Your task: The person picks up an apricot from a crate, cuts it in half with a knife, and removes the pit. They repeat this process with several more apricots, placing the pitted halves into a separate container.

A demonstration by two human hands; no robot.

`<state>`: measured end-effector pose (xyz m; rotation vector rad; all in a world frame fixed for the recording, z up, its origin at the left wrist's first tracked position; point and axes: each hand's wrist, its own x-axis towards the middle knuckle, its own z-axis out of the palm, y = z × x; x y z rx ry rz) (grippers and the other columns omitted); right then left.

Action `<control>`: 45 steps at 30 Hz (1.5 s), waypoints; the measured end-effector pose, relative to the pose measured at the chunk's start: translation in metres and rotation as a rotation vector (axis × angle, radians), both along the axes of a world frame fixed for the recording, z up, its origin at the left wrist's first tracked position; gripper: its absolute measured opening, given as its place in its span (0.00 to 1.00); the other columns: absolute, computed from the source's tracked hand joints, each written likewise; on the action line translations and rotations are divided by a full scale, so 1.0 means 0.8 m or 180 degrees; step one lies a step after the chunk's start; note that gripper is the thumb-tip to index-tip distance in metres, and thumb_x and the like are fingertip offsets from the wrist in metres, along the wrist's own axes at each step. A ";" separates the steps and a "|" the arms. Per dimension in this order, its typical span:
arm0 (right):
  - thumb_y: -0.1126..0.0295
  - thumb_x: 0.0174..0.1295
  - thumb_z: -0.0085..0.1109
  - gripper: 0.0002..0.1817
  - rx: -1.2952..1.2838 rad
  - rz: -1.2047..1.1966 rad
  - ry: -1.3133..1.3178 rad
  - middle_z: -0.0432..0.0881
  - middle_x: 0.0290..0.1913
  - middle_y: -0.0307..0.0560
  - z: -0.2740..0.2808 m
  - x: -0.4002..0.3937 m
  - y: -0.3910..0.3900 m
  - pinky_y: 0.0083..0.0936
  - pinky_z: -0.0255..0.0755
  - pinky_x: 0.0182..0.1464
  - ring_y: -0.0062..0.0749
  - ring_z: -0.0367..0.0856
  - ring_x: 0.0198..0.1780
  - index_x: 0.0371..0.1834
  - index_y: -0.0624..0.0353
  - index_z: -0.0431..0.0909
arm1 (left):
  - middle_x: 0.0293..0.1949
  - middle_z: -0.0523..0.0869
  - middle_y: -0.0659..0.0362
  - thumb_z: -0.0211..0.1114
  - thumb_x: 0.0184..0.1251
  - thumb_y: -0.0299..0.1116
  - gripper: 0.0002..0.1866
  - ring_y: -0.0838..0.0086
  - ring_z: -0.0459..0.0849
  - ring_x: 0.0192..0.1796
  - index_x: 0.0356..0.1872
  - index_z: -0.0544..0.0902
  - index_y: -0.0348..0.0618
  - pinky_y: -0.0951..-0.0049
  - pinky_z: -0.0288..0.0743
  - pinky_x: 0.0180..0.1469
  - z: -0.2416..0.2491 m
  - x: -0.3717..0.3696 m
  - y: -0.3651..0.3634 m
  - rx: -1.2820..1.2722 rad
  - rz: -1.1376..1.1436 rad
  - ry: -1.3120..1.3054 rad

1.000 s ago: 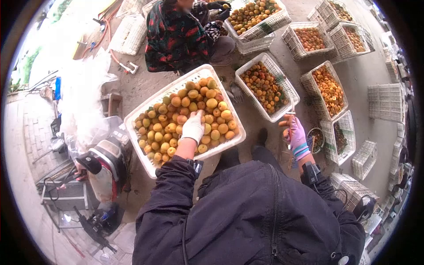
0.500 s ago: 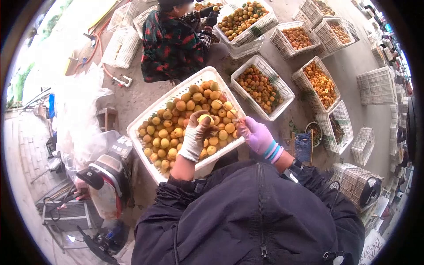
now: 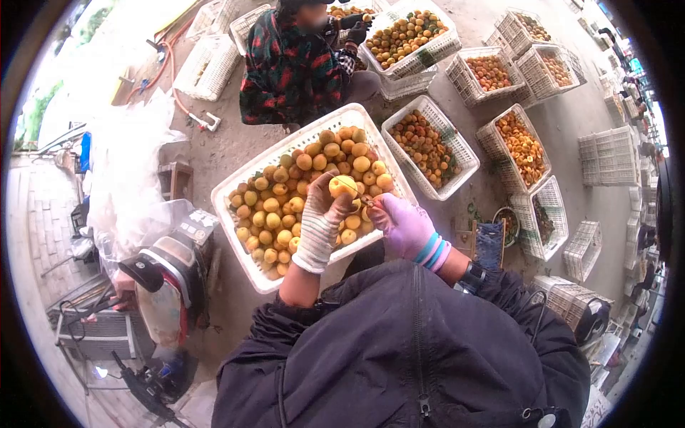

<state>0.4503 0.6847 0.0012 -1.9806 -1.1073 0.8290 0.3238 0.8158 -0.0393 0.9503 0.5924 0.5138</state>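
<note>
A white plastic crate (image 3: 242, 265) full of yellow-orange fruit lies right in front of me. Above the fruit, my left hand (image 3: 321, 221), in a soiled white glove, holds one yellow fruit (image 3: 343, 187) between thumb and fingers. A line runs across the top of that fruit. My right hand (image 3: 407, 227), in a purple glove with a blue-banded cuff, is closed on a small thin tool (image 3: 367, 202) whose tip is beside the fruit. Most of the tool is hidden by my fingers.
Another person (image 3: 296, 68) in a patterned jacket sits beyond the crate, near a fruit crate (image 3: 421, 63). More fruit crates (image 3: 467, 160) stand to the right. A scooter (image 3: 168, 299) is at the left, below plastic sheeting (image 3: 132, 171). A small stool (image 3: 489, 242) stands at the right.
My right hand has moved left, bringing the tool to the fruit. The held fruit now shows more openly above my left fingers. The view has shifted slightly.
</note>
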 end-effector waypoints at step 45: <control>0.59 0.69 0.50 0.12 0.0098 0.0058 -0.0497 0.79 0.30 0.59 -0.004 -0.033 0.005 0.48 0.72 0.33 0.59 0.79 0.35 0.37 0.58 0.69 | 0.36 0.80 0.58 0.58 0.71 0.51 0.27 0.78 0.80 0.37 0.62 0.66 0.47 0.78 0.76 0.43 0.017 -0.002 -0.041 0.0725 0.0276 0.0036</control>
